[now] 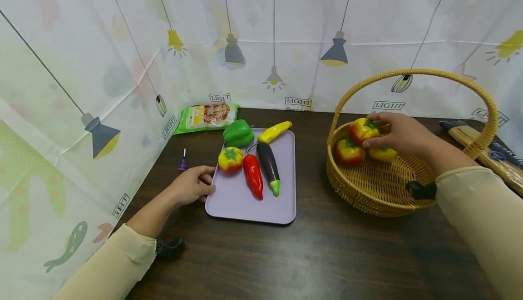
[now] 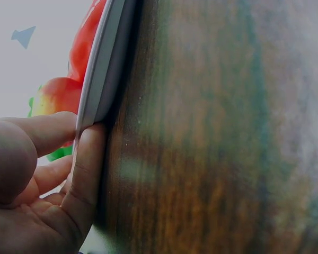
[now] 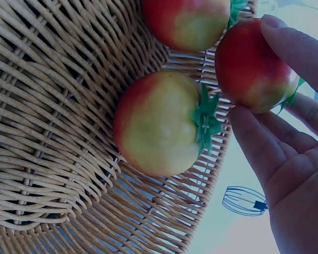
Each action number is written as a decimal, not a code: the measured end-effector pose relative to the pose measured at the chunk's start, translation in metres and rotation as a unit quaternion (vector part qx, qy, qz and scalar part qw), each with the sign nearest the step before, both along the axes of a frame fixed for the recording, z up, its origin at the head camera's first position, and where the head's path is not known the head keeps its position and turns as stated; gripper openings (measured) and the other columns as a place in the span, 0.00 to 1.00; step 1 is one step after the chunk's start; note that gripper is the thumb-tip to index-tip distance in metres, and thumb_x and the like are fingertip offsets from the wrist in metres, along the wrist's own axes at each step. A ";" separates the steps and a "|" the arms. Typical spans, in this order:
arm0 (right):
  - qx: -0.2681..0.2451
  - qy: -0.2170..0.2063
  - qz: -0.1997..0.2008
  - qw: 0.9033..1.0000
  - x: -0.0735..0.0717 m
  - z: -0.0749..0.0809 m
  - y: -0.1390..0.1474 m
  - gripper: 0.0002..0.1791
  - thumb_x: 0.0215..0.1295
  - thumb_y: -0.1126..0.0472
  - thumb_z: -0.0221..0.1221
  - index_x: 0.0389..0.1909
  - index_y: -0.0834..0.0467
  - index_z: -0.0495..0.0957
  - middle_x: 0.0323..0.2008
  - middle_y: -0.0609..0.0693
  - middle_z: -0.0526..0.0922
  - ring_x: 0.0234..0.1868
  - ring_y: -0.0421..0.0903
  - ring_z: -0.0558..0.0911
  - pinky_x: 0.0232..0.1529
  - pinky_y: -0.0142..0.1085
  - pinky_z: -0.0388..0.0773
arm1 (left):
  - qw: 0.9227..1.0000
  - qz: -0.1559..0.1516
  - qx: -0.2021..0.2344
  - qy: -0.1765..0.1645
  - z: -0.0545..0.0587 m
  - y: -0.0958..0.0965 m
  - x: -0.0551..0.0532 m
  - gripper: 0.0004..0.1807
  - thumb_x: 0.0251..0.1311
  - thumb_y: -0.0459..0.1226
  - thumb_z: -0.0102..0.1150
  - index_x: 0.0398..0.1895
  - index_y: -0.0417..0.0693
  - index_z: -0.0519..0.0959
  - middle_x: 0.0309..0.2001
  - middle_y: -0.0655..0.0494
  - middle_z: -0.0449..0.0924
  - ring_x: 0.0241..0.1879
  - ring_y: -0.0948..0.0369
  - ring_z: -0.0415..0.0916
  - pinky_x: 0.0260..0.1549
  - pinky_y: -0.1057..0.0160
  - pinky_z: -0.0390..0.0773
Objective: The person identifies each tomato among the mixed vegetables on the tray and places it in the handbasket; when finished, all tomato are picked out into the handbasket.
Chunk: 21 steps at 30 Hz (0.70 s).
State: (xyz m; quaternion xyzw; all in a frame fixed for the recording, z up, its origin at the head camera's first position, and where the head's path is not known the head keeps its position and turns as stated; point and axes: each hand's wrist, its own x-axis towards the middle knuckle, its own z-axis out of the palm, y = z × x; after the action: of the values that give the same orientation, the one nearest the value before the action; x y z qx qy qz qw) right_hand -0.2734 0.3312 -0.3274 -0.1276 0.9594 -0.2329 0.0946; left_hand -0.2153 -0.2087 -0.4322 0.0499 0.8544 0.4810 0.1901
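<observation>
With the left hand (image 1: 189, 186) half closed, pinching the lilac tray (image 1: 251, 210) by its left edge. Got a tomato (image 1: 230, 160), green pepper (image 1: 239, 133), red chili (image 1: 253, 176), eggplant (image 1: 268, 164) and long yellow thing (image 1: 274, 132) on there. Then, over the wicker basket (image 1: 353, 195), gripping another tomato (image 1: 362, 130) beside two more tomatoes (image 1: 349, 152), with the right hand (image 1: 404, 135) curled round it.

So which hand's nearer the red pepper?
Left. The left hand grips the edge of the tray, just left of the red pepper; the right hand is farther off to its right, over the basket, holding a tomato.
</observation>
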 end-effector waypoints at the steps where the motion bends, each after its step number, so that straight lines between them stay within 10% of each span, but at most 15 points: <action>1: 0.000 -0.001 -0.001 1.000 -0.001 -0.001 0.000 0.52 0.61 0.35 0.67 0.76 0.61 0.60 0.67 0.71 0.67 0.65 0.72 0.67 0.61 0.71 0.62 | 1.000 0.000 0.000 0.000 0.000 0.000 0.000 0.33 0.65 0.30 0.65 0.73 0.36 0.66 0.46 0.43 0.73 0.33 0.55 0.77 0.30 0.57 0.84; 21: 0.023 0.001 -0.005 1.000 -0.017 -0.009 0.005 0.50 0.60 0.36 0.68 0.73 0.62 0.63 0.64 0.73 0.69 0.62 0.71 0.69 0.58 0.69 0.66 | 1.000 0.003 -0.007 0.000 0.000 0.000 0.000 0.33 0.66 0.31 0.65 0.73 0.37 0.66 0.47 0.43 0.73 0.34 0.54 0.77 0.31 0.57 0.84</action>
State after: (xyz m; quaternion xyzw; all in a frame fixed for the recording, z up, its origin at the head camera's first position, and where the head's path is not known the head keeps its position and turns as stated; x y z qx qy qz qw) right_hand -0.2905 0.3364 -0.3361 -0.1212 0.9653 -0.2110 0.0951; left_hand -0.2157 -0.2083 -0.4327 0.0464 0.8576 0.4759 0.1893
